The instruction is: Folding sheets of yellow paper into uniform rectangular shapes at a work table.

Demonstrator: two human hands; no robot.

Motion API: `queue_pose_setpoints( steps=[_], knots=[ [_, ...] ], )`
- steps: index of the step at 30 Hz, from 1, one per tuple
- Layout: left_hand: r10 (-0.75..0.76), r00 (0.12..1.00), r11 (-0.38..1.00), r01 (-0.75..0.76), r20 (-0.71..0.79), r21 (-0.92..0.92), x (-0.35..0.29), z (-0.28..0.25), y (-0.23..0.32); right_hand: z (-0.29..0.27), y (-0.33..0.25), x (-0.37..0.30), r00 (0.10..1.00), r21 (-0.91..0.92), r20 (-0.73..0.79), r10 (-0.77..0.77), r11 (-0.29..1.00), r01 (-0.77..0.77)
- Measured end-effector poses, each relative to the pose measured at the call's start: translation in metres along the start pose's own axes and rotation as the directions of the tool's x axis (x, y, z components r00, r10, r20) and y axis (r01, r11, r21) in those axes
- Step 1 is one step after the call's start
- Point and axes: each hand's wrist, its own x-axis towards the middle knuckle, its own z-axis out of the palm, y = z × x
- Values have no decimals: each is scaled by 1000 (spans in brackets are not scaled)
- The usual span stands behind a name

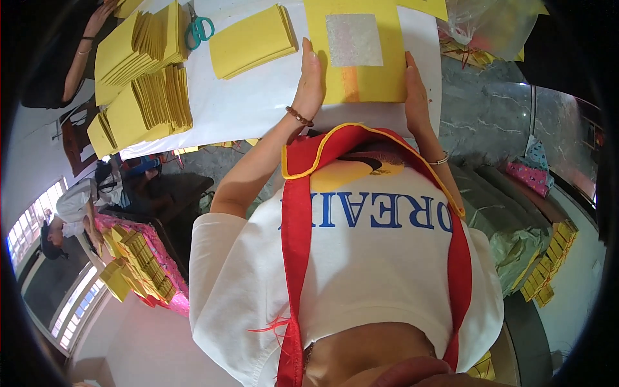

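Observation:
A sheet-topped stack of yellow joss paper (393,71) with a pale silvery square and an orange stripe below it lies at the near edge of the white-covered table (251,106). Along its left edge is my left hand (310,84), fingers straight and pressed to the paper. My right hand (417,92) flanks the right edge the same way, so the stack is held between both palms. The undersides of my fingers are hidden. Left of my left hand lies a smaller pile of folded yellow paper (253,44).
Teal-handled scissors (199,32) lie beside fanned yellow bundles (151,100) on the left. Another person's arm (76,64) reaches in at the far left. A clear plastic bag (493,26) is at the back right. A second person (77,206) works by stacked yellow bundles (142,264).

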Motion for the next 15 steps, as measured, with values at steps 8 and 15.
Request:
queue_pose_setpoints(
  steps=[8, 15],
  knots=[
    [-1, 997, 998, 6, -78, 63, -3, 1, 7, 2, 10, -7, 965, -46, -146, -216, 976, 212],
    [434, 774, 557, -633, 462, 537, -13, -32, 39, -27, 13, -7, 886, -586, 179, -429, 676, 446]
  ],
)
